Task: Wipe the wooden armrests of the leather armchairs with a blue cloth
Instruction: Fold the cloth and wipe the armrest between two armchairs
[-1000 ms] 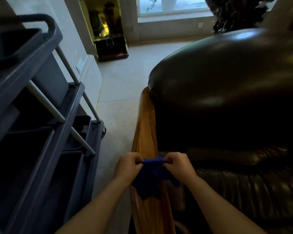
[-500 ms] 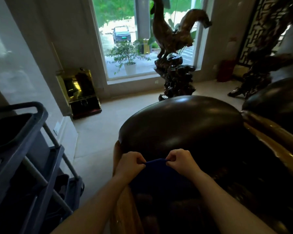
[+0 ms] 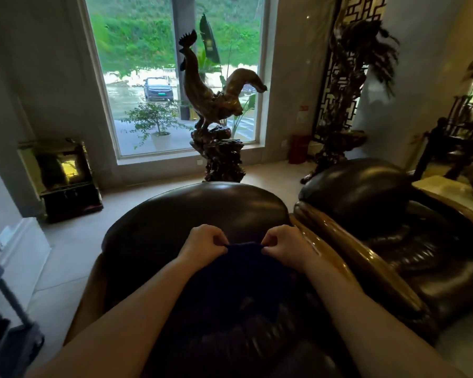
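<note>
A dark blue cloth (image 3: 242, 264) hangs stretched between my left hand (image 3: 206, 245) and my right hand (image 3: 284, 245), each pinching a top corner. Both hands are held over the seat of the near dark leather armchair (image 3: 197, 211). Its left wooden armrest (image 3: 89, 293) shows dimly below my left forearm. Its glossy right wooden armrest (image 3: 347, 268) runs just right of my right hand, apart from the cloth. A second leather armchair (image 3: 361, 186) stands to the right, with its own wooden armrest (image 3: 453, 211) at its far side.
A grey cleaning cart (image 3: 0, 323) stands at the lower left. A wooden rooster statue (image 3: 216, 105) on a carved base stands behind the chair, before a tall window. A gold box (image 3: 63, 175) sits on the floor at left. A carved plant stand (image 3: 339, 148) is at back right.
The view has lifted from the left armrest and swung right, revealing the window and the second armchair. Both hands, still holding the cloth, moved from over the left armrest to over the seat.
</note>
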